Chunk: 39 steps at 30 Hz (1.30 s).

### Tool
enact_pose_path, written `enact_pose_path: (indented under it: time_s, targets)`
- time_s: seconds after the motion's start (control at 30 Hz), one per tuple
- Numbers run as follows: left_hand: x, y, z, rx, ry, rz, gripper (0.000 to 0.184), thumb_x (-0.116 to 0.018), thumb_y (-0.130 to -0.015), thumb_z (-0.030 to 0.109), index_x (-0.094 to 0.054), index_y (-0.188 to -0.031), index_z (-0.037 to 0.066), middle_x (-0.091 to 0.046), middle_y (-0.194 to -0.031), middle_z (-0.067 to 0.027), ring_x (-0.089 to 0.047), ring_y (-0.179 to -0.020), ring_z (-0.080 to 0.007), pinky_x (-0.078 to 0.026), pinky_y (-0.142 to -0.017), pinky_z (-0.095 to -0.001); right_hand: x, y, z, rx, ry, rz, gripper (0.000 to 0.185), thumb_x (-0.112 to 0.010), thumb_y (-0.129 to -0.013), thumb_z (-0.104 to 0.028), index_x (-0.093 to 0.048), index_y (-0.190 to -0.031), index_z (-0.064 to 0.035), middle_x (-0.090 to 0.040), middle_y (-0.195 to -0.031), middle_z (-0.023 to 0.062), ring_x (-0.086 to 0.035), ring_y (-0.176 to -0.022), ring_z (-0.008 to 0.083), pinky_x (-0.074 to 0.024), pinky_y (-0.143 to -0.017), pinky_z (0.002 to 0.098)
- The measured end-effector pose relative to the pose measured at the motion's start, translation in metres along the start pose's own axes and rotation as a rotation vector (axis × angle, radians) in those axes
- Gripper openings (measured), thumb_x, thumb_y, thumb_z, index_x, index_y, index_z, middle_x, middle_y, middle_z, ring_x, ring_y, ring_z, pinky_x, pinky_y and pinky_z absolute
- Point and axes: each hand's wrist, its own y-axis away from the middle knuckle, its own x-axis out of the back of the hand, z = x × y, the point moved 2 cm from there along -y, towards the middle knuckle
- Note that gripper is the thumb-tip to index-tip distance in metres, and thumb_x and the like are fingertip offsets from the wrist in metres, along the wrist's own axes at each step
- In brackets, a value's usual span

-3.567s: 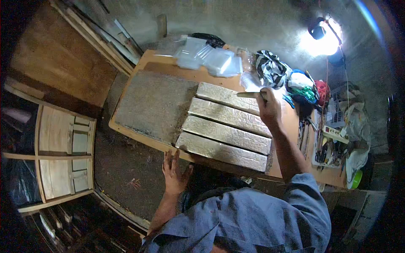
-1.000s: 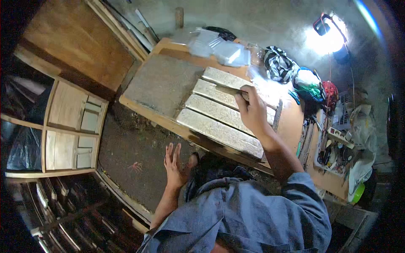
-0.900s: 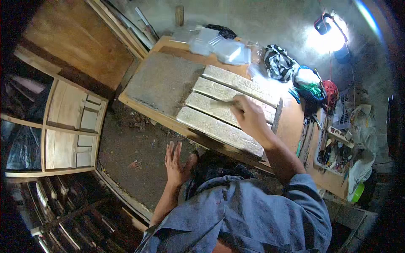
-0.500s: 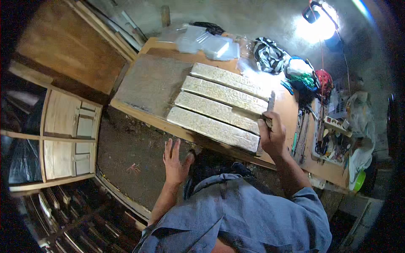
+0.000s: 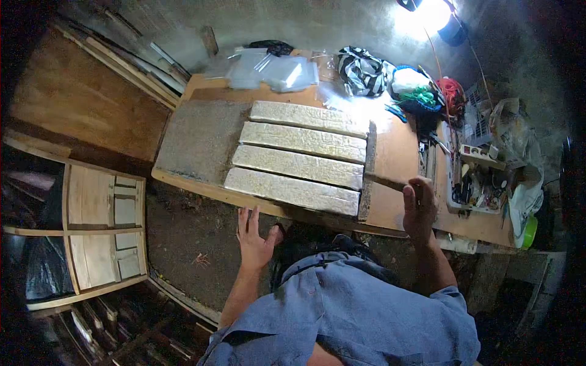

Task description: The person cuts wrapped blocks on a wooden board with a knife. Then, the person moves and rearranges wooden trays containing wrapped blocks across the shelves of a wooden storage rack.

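Several long, pale, mottled slabs (image 5: 299, 163) that look like tempeh lie side by side on a grey board (image 5: 201, 131) on the table, with narrow dark gaps between them. My right hand (image 5: 420, 207), beyond the slabs' right ends, is closed around a thin, flat blade that looks like a knife (image 5: 387, 180). Its tip points left, over a dark strip at the slab ends; the handle is mostly hidden in my fingers. My left hand (image 5: 253, 241) hangs in front of the table edge, fingers spread, holding nothing and apart from the slabs.
Clear plastic bags (image 5: 284, 72) lie at the table's back. A striped bag (image 5: 363, 72) and a bundle with green string (image 5: 418, 94) sit at back right. On the right are a white tray of small items (image 5: 473, 210) and a power strip (image 5: 482, 154). A bright lamp (image 5: 427, 15) hangs above.
My right hand has drawn the knife rightward off the slabs, past their ends. My left hand stays spread in nearly the same place. The view has shifted slightly.
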Motion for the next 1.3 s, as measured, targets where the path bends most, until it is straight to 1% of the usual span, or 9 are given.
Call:
enact_pose_path:
  time_s: [0.2,0.4,0.47,0.6,0.67,0.77,0.87,1.03,1.3]
  targets:
    - [-0.003,0.004,0.010,0.024,-0.018,-0.006,0.069,-0.062,-0.085,0.041,-0.037,-0.141,0.009,-0.027,-0.147,-0.0219,-0.023,-0.136,-0.0432,-0.024,-0.106,-0.0575,-0.031,0.009,-0.024,0.121,-0.095,-0.284,0.021,-0.062,-0.089,-0.021,-0.053,-0.099,-0.0059,-0.056,-0.068,0.0132,-0.057,-0.056,0.0282,-0.0461,-0.053,0.0381]
    - [0.002,0.017,0.003,0.024,0.027,0.038,0.068,-0.062,-0.086,0.041,-0.037,-0.141,0.009,-0.027,-0.146,-0.0235,-0.024,-0.136,-0.0438,-0.025,-0.105,-0.0575,-0.066,-0.006,-0.063,0.323,-0.059,-0.143,0.023,-0.065,-0.086,-0.020,-0.054,-0.100,-0.0052,-0.060,-0.077,0.0150,-0.063,-0.064,0.0300,-0.0490,-0.056,0.0402]
    - [0.002,0.021,-0.001,0.029,-0.021,0.039,0.068,-0.062,-0.086,0.040,-0.037,-0.140,0.008,-0.028,-0.146,-0.0244,-0.024,-0.136,-0.0440,-0.025,-0.105,-0.0578,-0.096,-0.013,-0.066,0.358,-0.123,-0.395,0.024,-0.066,-0.084,-0.014,-0.055,-0.102,-0.0040,-0.062,-0.083,0.0162,-0.064,-0.070,0.0321,-0.0501,-0.061,0.0397]
    - [0.009,0.031,0.003,0.105,-0.034,0.054,0.068,-0.062,-0.086,0.039,-0.037,-0.140,0.006,-0.028,-0.145,-0.0245,-0.024,-0.136,-0.0443,-0.024,-0.106,-0.0580,-0.119,-0.016,-0.088,0.397,-0.206,-0.276,0.025,-0.063,-0.086,-0.020,-0.054,-0.105,-0.0064,-0.063,-0.087,0.0131,-0.064,-0.076,0.0319,-0.0512,-0.064,0.0391]
    - [0.003,0.032,-0.003,0.102,-0.029,0.063,0.068,-0.064,-0.084,0.036,-0.037,-0.139,0.006,-0.028,-0.146,-0.0242,-0.023,-0.136,-0.0434,-0.024,-0.106,-0.0584,-0.141,-0.018,-0.094,0.398,-0.183,-0.592,0.020,-0.062,-0.087,-0.015,-0.056,-0.102,-0.0027,-0.064,-0.092,0.0161,-0.064,-0.081,0.0329,-0.0506,-0.069,0.0376]
    - [0.009,0.031,0.004,0.152,-0.061,0.047,0.067,-0.066,-0.083,0.033,-0.038,-0.139,0.009,-0.030,-0.145,-0.0229,-0.025,-0.136,-0.0427,-0.026,-0.105,-0.0581,-0.135,-0.025,-0.082,0.240,-0.142,-0.388,0.026,-0.058,-0.089,-0.016,-0.052,-0.112,-0.0058,-0.060,-0.101,0.0184,-0.061,-0.091,0.0380,-0.0504,-0.074,0.0427]
    - [-0.001,0.036,-0.006,0.159,-0.018,0.114,0.070,-0.070,-0.079,0.032,-0.039,-0.139,0.013,-0.032,-0.144,-0.0208,-0.028,-0.135,-0.0417,-0.028,-0.106,-0.0554,-0.152,-0.036,0.004,0.157,0.028,0.002,0.033,-0.057,-0.088,-0.015,-0.051,-0.119,-0.0064,-0.062,-0.103,0.0176,-0.063,-0.085,0.0284,-0.0494,-0.074,0.0401]
    - [-0.001,0.049,-0.013,0.290,-0.009,0.154,0.070,-0.069,-0.080,0.034,-0.038,-0.140,0.018,-0.030,-0.146,-0.0199,-0.025,-0.136,-0.0420,-0.028,-0.104,-0.0601,-0.186,-0.025,0.067,0.101,0.056,-0.101,0.033,-0.057,-0.089,-0.016,-0.051,-0.119,-0.0054,-0.062,-0.104,0.0180,-0.063,-0.087,0.0288,-0.0487,-0.075,0.0400]
    - [0.001,0.099,-0.021,0.481,-0.089,0.166,0.070,-0.062,-0.085,0.041,-0.032,-0.144,0.017,-0.024,-0.150,-0.0160,-0.019,-0.140,-0.0385,-0.024,-0.108,-0.0578,-0.241,0.026,0.068,0.226,0.005,-0.280,0.033,-0.056,-0.090,-0.018,-0.051,-0.119,-0.0037,-0.061,-0.105,0.0186,-0.061,-0.090,0.0295,-0.0477,-0.078,0.0398]
